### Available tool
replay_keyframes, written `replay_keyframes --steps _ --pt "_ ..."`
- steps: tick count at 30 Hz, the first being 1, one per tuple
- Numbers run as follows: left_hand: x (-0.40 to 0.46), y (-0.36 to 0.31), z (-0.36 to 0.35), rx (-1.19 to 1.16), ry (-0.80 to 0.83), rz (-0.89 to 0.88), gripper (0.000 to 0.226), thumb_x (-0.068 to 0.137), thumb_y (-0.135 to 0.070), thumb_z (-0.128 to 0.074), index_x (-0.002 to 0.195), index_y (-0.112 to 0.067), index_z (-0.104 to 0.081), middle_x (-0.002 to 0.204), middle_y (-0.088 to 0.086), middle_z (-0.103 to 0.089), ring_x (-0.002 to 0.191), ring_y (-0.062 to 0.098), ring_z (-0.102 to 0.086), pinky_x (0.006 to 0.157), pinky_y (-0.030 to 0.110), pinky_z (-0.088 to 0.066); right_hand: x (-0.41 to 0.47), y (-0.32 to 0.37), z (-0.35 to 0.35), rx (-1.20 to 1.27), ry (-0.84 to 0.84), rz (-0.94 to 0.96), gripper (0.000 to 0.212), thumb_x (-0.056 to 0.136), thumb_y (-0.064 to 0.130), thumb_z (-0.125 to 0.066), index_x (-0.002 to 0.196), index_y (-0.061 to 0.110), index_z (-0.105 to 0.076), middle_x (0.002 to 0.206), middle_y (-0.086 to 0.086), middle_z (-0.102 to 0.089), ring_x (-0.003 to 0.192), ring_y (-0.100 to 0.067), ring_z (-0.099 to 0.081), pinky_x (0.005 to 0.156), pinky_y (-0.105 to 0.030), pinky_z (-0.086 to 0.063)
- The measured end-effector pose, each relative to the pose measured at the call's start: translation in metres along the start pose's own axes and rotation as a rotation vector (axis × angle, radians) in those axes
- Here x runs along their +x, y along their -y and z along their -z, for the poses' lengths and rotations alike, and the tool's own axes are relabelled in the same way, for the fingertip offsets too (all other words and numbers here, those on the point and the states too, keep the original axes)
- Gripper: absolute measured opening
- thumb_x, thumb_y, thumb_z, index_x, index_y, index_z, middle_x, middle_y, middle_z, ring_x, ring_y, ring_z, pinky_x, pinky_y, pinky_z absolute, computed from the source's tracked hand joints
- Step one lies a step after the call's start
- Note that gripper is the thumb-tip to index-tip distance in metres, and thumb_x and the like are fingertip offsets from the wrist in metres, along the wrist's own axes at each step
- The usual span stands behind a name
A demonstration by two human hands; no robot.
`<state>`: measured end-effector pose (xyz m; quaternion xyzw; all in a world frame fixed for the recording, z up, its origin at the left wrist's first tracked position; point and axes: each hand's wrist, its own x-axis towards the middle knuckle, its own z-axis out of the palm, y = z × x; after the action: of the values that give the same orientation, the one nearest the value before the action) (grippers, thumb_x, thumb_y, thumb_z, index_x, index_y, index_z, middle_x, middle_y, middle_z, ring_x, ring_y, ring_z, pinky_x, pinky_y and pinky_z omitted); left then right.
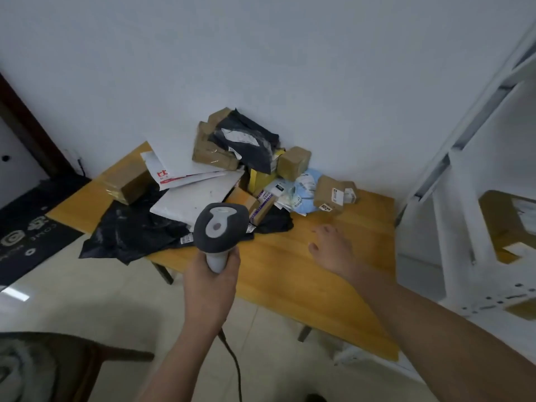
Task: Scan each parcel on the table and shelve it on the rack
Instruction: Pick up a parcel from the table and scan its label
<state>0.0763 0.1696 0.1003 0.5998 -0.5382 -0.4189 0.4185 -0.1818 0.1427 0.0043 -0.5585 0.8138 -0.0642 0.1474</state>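
We are gripping the scanner (221,227) in our left hand (213,278); our right hand (333,250), fingers relaxed and holding nothing, is hovering over the surface (290,274). The small cardboard box (333,194) is sitting by the far right edge, probably light and stiff; we should take it by its sides.
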Motion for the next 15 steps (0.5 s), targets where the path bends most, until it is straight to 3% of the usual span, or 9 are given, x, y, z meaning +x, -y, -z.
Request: replay_keyframes --steps 3,7,11,15 --pt "0.028 -0.003 -0.001 -0.033 0.008 0.026 0.032 0.093 -0.02 -0.063 0.076 0.005 -0.053 0.055 0.012 -0.053 0.038 0.006 -0.045 0.035 0.013 -0.035 0.027 0.015 0.002 0.064 0.041 -0.05 0.044 0.099 0.033 -0.047 0.14 0.017 -0.044 0.143 -0.007 -0.044 0.132 -0.028 -0.039 0.107 -0.04 -0.036" --pt "0.07 -0.007 -0.008 -0.002 0.017 0.01 0.03 0.093 -0.018 -0.064 0.076 0.005 -0.054 0.053 0.013 -0.054 0.036 0.005 -0.048 0.035 0.013 -0.037 0.089 0.025 0.004 0.301 0.062 -0.164 0.048 0.098 0.037 -0.049 0.141 0.017 -0.042 0.142 -0.01 -0.044 0.133 -0.031 -0.037 0.106 -0.042 -0.036" --pt "0.113 -0.015 -0.025 0.081 0.067 -0.016 0.029 0.091 -0.016 -0.065 0.071 0.002 -0.055 0.049 0.009 -0.054 0.036 0.007 -0.048 0.037 0.018 -0.039 0.158 -0.001 0.006 0.441 0.048 -0.401 0.06 0.098 0.041 -0.05 0.146 0.009 -0.035 0.146 -0.015 -0.042 0.131 -0.032 -0.043 0.098 -0.033 -0.04" --pt "0.164 -0.021 -0.062 0.13 0.123 0.017 0.033 0.091 -0.019 -0.065 0.067 0.001 -0.054 0.041 0.006 -0.052 0.033 0.008 -0.046 0.035 0.017 -0.038 0.217 -0.042 -0.006 0.518 0.019 -0.707 0.084 0.092 0.055 -0.052 0.152 0.009 -0.016 0.152 -0.018 -0.03 0.136 -0.038 -0.031 0.108 -0.043 -0.035"
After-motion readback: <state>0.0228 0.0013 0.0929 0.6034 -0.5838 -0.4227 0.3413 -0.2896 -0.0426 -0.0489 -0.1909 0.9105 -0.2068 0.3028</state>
